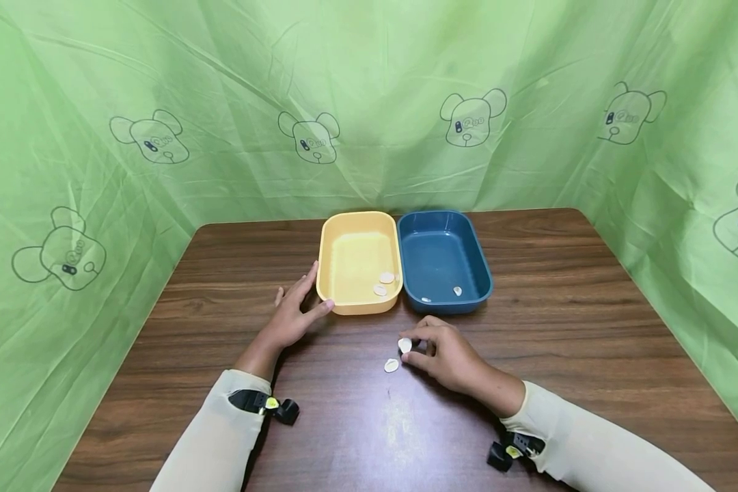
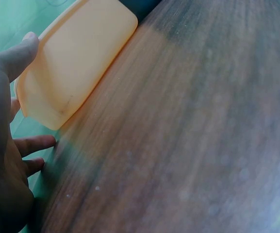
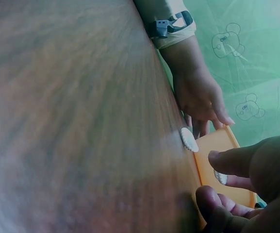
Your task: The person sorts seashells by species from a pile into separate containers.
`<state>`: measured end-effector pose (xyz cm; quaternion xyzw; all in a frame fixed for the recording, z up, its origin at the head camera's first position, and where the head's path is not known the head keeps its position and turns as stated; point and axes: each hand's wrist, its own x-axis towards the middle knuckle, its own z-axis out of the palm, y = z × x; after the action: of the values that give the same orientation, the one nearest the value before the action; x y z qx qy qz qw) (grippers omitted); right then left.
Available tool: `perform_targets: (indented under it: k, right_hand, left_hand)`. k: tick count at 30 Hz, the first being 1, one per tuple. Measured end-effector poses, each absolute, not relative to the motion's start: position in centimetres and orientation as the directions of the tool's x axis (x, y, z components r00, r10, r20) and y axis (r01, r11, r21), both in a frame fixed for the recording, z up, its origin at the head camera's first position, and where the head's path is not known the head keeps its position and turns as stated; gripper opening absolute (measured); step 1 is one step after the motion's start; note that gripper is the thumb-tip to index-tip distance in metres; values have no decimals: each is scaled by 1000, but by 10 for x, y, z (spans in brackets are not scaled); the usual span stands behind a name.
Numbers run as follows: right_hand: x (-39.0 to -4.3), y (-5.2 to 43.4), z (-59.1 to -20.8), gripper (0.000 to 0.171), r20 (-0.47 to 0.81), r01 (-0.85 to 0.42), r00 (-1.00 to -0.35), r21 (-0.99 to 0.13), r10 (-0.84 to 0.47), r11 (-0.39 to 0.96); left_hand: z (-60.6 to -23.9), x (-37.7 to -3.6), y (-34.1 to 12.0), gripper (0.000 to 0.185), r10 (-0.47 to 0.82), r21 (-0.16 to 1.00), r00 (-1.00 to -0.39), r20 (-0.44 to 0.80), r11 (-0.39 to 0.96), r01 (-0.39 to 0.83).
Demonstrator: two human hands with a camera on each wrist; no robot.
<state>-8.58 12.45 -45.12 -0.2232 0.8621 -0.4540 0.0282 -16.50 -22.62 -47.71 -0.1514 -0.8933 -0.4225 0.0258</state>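
Note:
My right hand (image 1: 449, 355) pinches a white seashell (image 1: 405, 345) between thumb and fingers, just above the table in front of the blue tray. A second white seashell (image 1: 391, 365) lies on the tabletop beside that hand; its ridged edge shows in the right wrist view (image 3: 189, 140). At the front left corner of a yellow tray (image 1: 359, 309), my left hand (image 1: 292, 316) rests with its fingers spread, thumb against the rim. Two pale seashells (image 1: 386, 278) lie in the yellow tray's front right corner. Inside the blue tray (image 1: 445, 307) are two small shells (image 1: 458, 291) near its front wall.
Both trays stand side by side near the back edge of a brown wooden table (image 1: 590, 328). A green curtain (image 1: 381, 82) with bear-head drawings hangs behind and at both sides.

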Motion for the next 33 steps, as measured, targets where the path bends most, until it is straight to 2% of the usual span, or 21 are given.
perform_targets:
  k: [6,12,26,33]
  right_hand:
    - [-85,124,-448,36,149,-351,-901,-803,-408,482]
    - [-84,123,-442,38,166,-348,-905,-820,-392,455]
    - [-92,119,-426,35,358,-499,-863,-711,-355,496]
    - [-97,112,-413,37,324,-473,-875,-731,-360,492]
  left_hand:
    - [-484,-167,-228,97,252,750,-948,196,584,311]
    - [-476,-165,-226,95,253,747,-956,146,605,275]
    - [-472,-164,-228,93,250,733,-962,109,634,248]
    - [-471,-164,-226,93,250,734,-963,105,633,244]
